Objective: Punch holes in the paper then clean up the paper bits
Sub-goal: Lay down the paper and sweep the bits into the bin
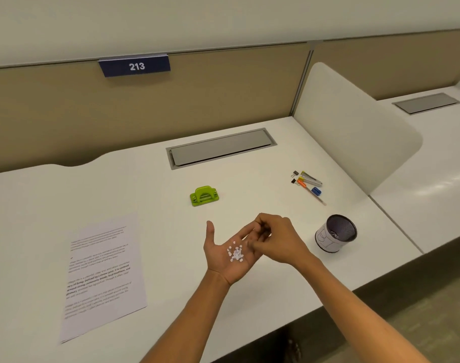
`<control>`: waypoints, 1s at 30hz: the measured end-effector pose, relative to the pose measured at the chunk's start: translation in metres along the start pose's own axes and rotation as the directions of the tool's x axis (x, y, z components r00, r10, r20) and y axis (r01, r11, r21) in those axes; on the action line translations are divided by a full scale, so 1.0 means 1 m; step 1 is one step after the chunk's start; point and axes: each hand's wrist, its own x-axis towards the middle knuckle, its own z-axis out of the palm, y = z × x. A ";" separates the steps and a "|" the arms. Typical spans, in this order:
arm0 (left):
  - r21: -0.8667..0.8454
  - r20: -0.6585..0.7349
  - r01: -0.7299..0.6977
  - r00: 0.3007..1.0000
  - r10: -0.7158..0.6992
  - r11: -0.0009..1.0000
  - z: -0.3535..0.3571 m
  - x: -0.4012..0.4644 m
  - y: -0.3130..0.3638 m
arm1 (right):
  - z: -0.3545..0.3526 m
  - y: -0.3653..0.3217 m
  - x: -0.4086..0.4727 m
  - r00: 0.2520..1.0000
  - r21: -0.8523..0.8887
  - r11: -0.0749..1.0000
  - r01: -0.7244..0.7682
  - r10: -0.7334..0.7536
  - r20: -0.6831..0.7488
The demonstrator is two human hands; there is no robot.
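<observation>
My left hand (230, 254) lies flat, cupping the paper bits (235, 253); my right hand (272, 238) curls, fingertips together, at its fingers. They're featherlight; I'd tip them into the cup (335, 234) at three o'clock.

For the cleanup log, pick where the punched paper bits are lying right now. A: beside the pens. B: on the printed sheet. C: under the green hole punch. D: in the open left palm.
D: the paper bits sit in a small white heap on the upturned left hand, with the right hand over its fingers.
</observation>
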 end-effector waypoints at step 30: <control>0.568 -0.394 -0.069 0.852 0.345 0.820 0.056 0.253 -0.167 | -0.242 0.232 -0.020 0.812 0.989 0.021 -0.149 0.573 0.110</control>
